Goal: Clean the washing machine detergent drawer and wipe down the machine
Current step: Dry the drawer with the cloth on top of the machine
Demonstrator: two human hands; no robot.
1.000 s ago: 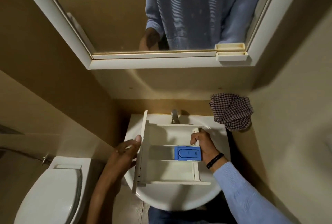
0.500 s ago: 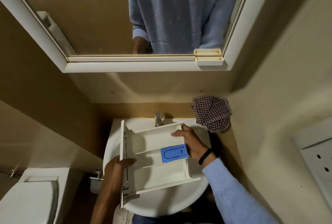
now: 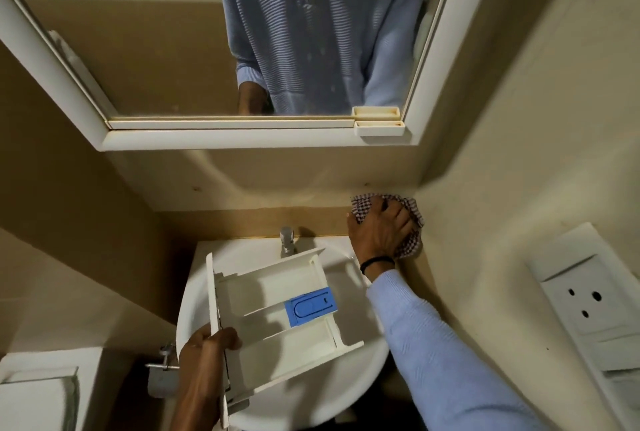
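Observation:
The white detergent drawer [image 3: 277, 295] with a blue insert [image 3: 310, 306] is held tilted over the white sink [image 3: 311, 396]. My left hand [image 3: 207, 351] grips the drawer's front panel at its lower left. At the sink's back right corner, my right hand [image 3: 381, 230] lies on the checked cloth [image 3: 410, 243] with fingers curled into it. The washing machine is out of view.
A tap [image 3: 286, 240] stands at the back of the sink. A white-framed mirror [image 3: 242, 133] hangs above. On the right wall is a socket plate [image 3: 585, 299], and a toilet cistern [image 3: 38, 392] sits at the lower left.
My right hand left the drawer's far end and moved up right onto the checked cloth. My left hand alone now holds the drawer, tilted more.

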